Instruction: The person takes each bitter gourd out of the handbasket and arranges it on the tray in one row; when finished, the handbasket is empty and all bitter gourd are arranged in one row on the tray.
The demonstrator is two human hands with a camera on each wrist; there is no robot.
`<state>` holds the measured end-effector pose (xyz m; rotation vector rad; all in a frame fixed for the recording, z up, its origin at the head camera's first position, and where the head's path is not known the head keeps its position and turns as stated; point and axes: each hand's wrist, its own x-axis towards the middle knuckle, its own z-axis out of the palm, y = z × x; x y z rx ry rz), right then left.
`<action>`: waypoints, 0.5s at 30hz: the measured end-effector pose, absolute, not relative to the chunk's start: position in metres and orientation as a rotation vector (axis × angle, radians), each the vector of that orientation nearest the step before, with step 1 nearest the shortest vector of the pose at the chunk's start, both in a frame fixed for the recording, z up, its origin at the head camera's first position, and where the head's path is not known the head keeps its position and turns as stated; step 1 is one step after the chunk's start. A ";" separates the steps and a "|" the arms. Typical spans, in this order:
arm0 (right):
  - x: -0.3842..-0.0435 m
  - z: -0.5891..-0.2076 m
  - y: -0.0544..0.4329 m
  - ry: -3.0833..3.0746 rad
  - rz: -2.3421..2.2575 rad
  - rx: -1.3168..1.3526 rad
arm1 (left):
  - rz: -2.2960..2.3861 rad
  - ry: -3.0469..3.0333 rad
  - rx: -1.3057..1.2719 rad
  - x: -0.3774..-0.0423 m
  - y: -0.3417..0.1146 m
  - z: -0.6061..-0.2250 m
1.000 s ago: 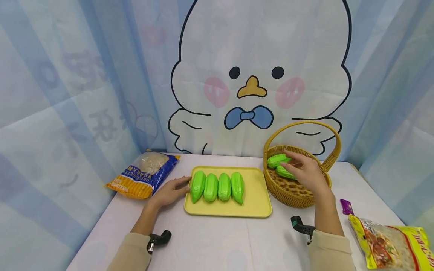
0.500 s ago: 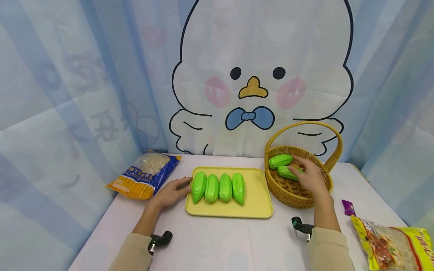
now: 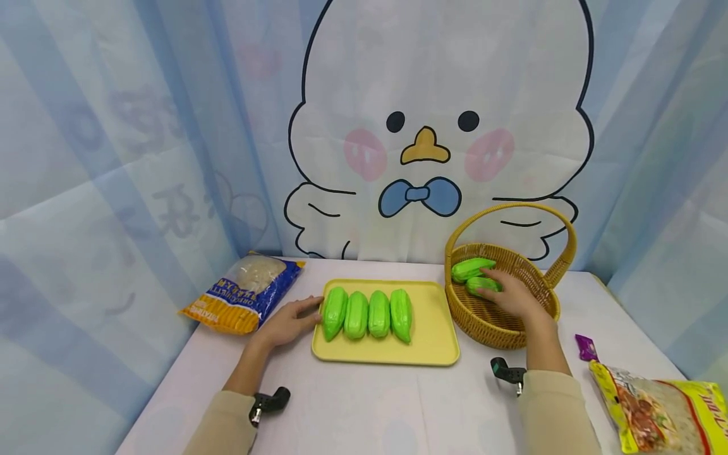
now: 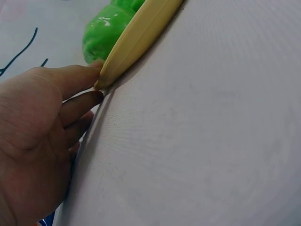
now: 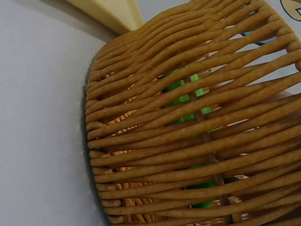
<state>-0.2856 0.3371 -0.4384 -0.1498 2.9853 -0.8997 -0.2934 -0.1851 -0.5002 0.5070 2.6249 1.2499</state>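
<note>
1. While relaxed, the left hand (image 3: 287, 323) is touching a rectangular yellow tray (image 3: 435, 330) of four oblong green gourds (image 3: 356, 315).
2. Beside it, the right hand (image 3: 516, 296), grip unclear, is overlapping another gourd (image 3: 478, 285) in a brown wicker basket (image 3: 483, 327).

Four vegetables (image 3: 356, 316) on tray (image 3: 433, 325), bag (image 3: 241, 292) to left, basket (image 3: 483, 330) holding two to right

Tray (image 3: 432, 328) in all three views

Table (image 3: 364, 407): white surface. Lying directly on it: blue bag (image 3: 244, 294) at left; tray (image 3: 433, 325) at middle, flat; basket (image 3: 491, 335), upright, just right of tray; purple packet (image 3: 586, 347) farther right; yellow bag (image 3: 665, 407) just beside packet.
</note>
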 end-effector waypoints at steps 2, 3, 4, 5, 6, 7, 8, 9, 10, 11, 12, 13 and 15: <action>-0.286 -0.439 0.337 2.968 -0.892 -0.163 | 1.250 2.628 0.510 -0.293 -0.185 -0.500; -0.286 -0.439 0.337 2.964 -0.891 -0.171 | 1.251 2.629 0.510 -0.292 -0.185 -0.500; -0.286 -0.439 0.337 2.965 -0.890 -0.180 | 1.250 2.631 0.513 -0.292 -0.185 -0.499; -0.286 -0.439 0.337 2.968 -0.881 -0.195 | 1.248 2.633 0.516 -0.292 -0.185 -0.499; -0.286 -0.438 0.337 2.972 -0.874 -0.210 | 1.248 2.633 0.518 -0.292 -0.185 -0.499; -0.286 -0.438 0.337 2.976 -0.862 -0.219 | 1.251 2.631 0.519 -0.292 -0.185 -0.498; -0.286 -0.439 0.337 2.980 -0.845 -0.221 | 1.251 2.630 0.520 -0.292 -0.185 -0.498; -0.286 -0.439 0.337 2.982 -0.827 -0.225 | 1.253 2.630 0.517 -0.292 -0.185 -0.498; -0.285 -0.439 0.338 2.982 -0.806 -0.225 | 1.251 2.630 0.518 -0.292 -0.185 -0.498; -0.285 -0.439 0.338 2.982 -0.786 -0.225 | 1.249 2.630 0.512 -0.292 -0.185 -0.498; -0.285 -0.440 0.338 2.978 -0.774 -0.218 | 1.251 2.628 0.511 -0.292 -0.185 -0.498; -0.285 -0.440 0.337 2.974 -0.762 -0.210 | 1.248 2.628 0.502 -0.292 -0.185 -0.498; -0.284 -0.439 0.337 2.965 -0.754 -0.202 | 1.243 2.629 0.499 -0.292 -0.185 -0.498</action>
